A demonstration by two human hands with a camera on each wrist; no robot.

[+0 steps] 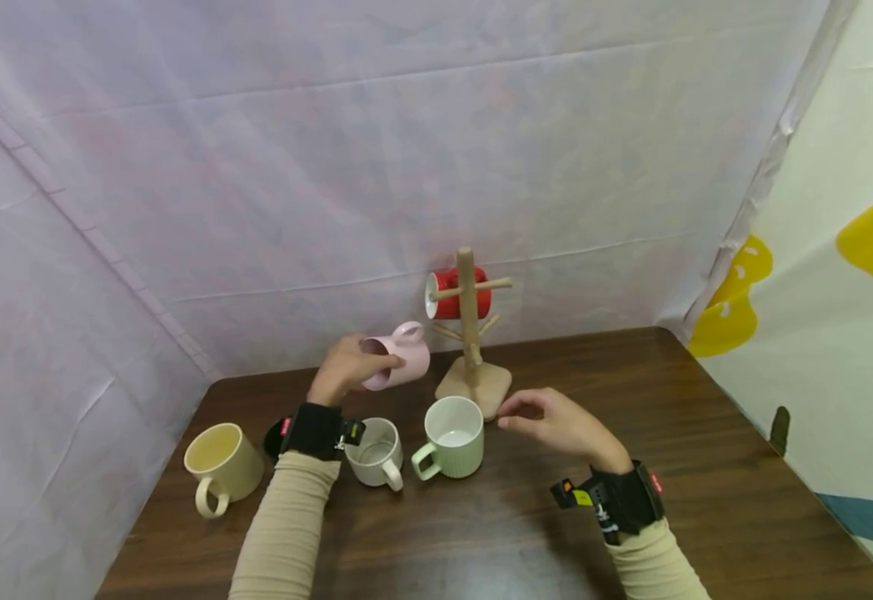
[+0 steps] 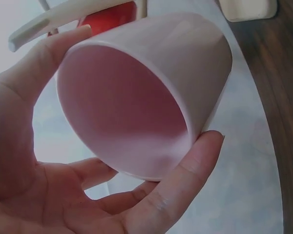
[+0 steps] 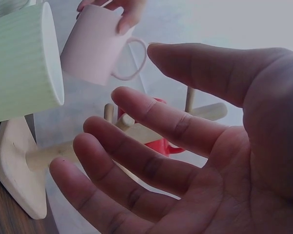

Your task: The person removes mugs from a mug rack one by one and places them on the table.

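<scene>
Gripping near the rim, with the left hand, a probably rigid, slick, breakable pink mug, best held by body or handle, with the right hand relaxed and empty.

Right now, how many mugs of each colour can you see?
Pink mug: 1
Red mug: 1
Green mug: 1
Off-white mug: 1
Yellow mug: 1
Total: 5 mugs. I left out a dark thing, too hidden to tell what it is.
</scene>
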